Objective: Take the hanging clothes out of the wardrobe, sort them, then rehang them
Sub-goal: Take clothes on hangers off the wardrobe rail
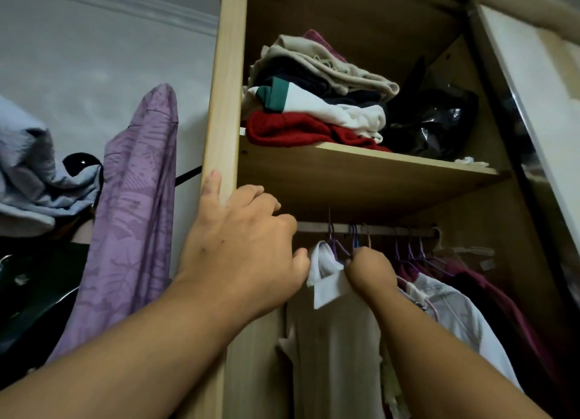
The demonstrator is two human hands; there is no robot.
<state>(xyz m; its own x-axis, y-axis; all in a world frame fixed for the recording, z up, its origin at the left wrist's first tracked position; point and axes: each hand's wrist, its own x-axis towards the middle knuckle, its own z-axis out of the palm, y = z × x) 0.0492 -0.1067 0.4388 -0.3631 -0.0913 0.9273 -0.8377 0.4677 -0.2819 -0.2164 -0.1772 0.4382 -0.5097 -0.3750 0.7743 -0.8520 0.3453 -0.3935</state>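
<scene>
Inside the wardrobe [224,104], in the head view, a hanging rail [386,229] was seen beneath the shelf [361,170], and several garments were carried on it. A white collared shirt [329,324] was hung nearest the left end, with a pale shirt [455,312] and a maroon garment [508,318] beside it.

The hands were held apart, with the shirt collar between them. The right hand [370,269] was clamped on the purple hanger [337,247] at the shirt's collar. The left hand [238,239] was laid against the side panel with its fingers curled past the inner edge. What those fingers closed on could not be determined.

The task was judged incomplete. The rail was loaded and no sorted groups were visible. Whether the shirt was being removed or rehung could not be told.

On the shelf, a pile of folded clothes [314,104] was stored beside a black plastic bag [439,120]. A sliding door [533,82] was seen at the right. Outside the wardrobe, a purple patterned garment [135,214] and a light blue garment [28,167] were hung before a grey wall [94,57].
</scene>
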